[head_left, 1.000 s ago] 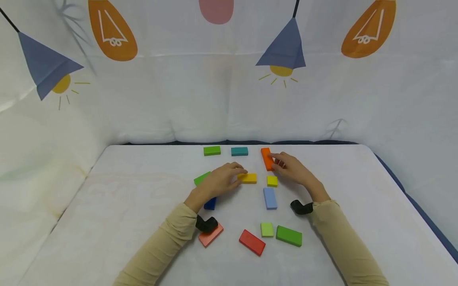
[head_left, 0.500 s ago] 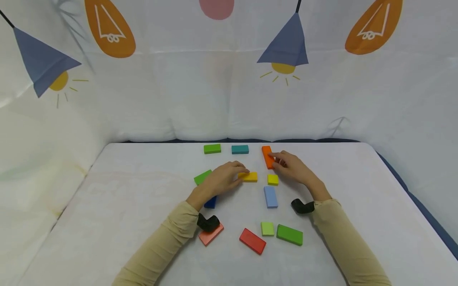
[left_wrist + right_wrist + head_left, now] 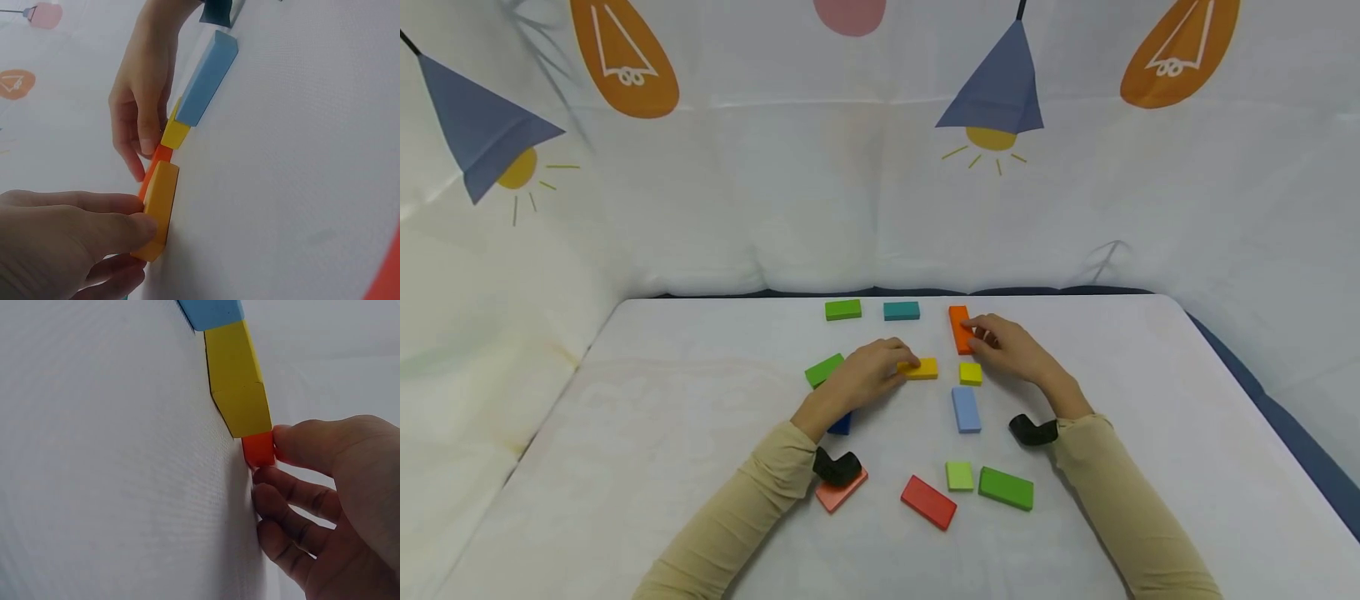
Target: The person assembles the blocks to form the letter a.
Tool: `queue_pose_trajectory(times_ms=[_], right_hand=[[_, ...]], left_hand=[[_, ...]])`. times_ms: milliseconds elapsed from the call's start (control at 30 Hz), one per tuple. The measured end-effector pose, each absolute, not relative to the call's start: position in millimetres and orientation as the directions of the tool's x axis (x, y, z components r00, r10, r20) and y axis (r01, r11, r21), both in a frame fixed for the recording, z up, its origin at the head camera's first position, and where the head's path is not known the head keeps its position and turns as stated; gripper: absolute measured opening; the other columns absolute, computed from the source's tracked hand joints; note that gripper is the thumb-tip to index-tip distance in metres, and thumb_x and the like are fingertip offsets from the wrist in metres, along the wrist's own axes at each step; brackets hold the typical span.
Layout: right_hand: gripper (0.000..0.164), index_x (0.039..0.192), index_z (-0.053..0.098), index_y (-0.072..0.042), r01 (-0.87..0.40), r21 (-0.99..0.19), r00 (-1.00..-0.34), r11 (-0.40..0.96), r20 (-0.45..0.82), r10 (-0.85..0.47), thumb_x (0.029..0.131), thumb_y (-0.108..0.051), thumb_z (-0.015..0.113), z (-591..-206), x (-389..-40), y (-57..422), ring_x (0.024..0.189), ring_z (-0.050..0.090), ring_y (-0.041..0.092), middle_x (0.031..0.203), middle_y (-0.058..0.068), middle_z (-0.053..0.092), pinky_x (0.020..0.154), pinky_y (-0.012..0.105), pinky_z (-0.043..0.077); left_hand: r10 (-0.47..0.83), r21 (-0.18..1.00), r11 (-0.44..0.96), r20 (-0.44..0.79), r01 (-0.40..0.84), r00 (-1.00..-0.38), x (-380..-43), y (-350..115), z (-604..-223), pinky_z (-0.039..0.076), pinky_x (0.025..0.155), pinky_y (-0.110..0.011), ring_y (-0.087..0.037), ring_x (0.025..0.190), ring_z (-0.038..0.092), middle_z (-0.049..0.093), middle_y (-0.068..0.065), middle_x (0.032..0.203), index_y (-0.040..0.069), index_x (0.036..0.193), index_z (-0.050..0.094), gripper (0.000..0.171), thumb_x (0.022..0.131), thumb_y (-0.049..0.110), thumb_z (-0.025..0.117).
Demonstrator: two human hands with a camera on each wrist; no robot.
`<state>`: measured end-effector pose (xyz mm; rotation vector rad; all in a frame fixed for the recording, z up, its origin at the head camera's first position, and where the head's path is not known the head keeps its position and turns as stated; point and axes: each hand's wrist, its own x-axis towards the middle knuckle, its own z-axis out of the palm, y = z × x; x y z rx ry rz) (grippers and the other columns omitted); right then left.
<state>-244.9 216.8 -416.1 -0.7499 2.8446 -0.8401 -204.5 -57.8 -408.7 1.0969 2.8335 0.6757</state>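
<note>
On the white table, my left hand (image 3: 868,372) pinches the left end of an amber-yellow block (image 3: 922,368) between thumb and fingers, as the left wrist view shows with the block (image 3: 161,209) up close. To the right, my right hand (image 3: 1011,350) has its thumb and index finger at the side of an orange block (image 3: 959,330). From the right wrist view, thumb and index finger pinch the end of that orange block (image 3: 259,449). Just nearer than it lies a small yellow block (image 3: 970,373), then a light blue block (image 3: 966,410).
A green block (image 3: 843,309) and a teal block (image 3: 901,311) lie at the back. Beside my left forearm are another green block (image 3: 823,369), a dark blue block (image 3: 840,423) and a salmon block (image 3: 841,492). Nearer lie a red block (image 3: 928,502), a lime block (image 3: 958,476) and a green block (image 3: 1006,488).
The head view has tipped slightly, shifting everything up a little. Both hands keep their places at the amber-yellow and orange blocks, and no block has visibly moved on the table.
</note>
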Motion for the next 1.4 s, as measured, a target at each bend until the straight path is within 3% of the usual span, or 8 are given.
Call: queue_pose_trajectory(times_ms=[567,900,1400], right_hand=[[0.032,0.123,0.058,-0.004,-0.434,-0.54,-0.874,0.721,0.058,-0.482,0.093,-0.014,0.058,-412.5,-240.5,216.7,0.082,0.051,0.018,0.091,0.006,0.059,0.075,0.032,0.047],[0.031,0.122,0.057,-0.006,-0.416,-0.549,-0.875,0.724,0.026,-0.483,0.093,-0.016,0.059,-413.4,-240.2,218.6,0.085,0.052,0.019,0.096,0.007,0.06,0.078,0.034,0.047],[0.031,0.123,0.056,-0.01,-0.378,-0.563,-0.874,0.735,-0.047,-0.484,0.094,-0.022,0.057,-410.6,-238.4,221.1,0.081,0.052,0.017,0.097,0.005,0.061,0.071,0.029,0.047]], left_hand=[[0.647,0.433,0.655,0.102,0.619,-0.756,-203.9,-58.5,-410.3,0.049,0.094,-0.031,-0.014,0.107,0.059,0.064,-0.001,0.114,0.013,0.111,0.069,0.022,0.089,0.013,0.065],[0.649,0.428,0.657,0.098,0.621,-0.754,-203.2,-59.2,-408.7,0.049,0.094,-0.031,-0.015,0.107,0.059,0.065,-0.001,0.114,0.013,0.111,0.069,0.021,0.09,0.013,0.064],[0.654,0.427,0.656,0.092,0.623,-0.751,-202.1,-60.4,-406.8,0.049,0.094,-0.032,-0.015,0.107,0.06,0.065,-0.001,0.114,0.013,0.111,0.069,0.022,0.09,0.013,0.064]])
